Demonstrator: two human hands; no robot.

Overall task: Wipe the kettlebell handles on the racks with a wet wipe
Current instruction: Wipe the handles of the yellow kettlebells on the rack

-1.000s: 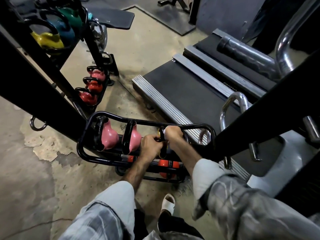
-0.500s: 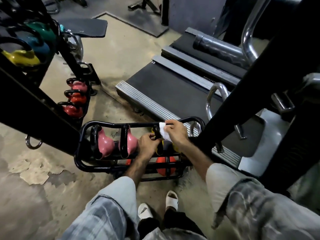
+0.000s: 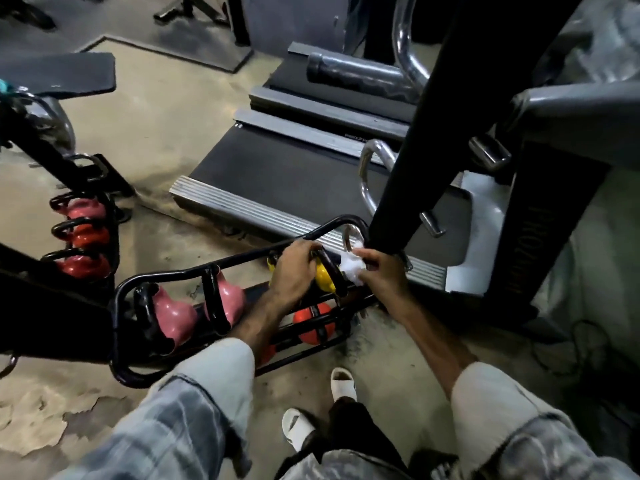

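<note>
A low black tube rack on the floor holds two pink kettlebells with black handles, a yellow kettlebell, and an orange one on the lower tier. My left hand grips the yellow kettlebell near its black handle. My right hand pinches a crumpled white wet wipe, which touches the right side of that handle.
A second rack at the left carries pink and red kettlebells. A treadmill lies just behind the low rack. A black upright post and chrome bars stand close to my right hand. My white sandals are on the concrete floor.
The view has swung leftward and closer. My right hand with the wipe has come off the top of the handle to its right side; my left hand now covers the yellow kettlebell.
</note>
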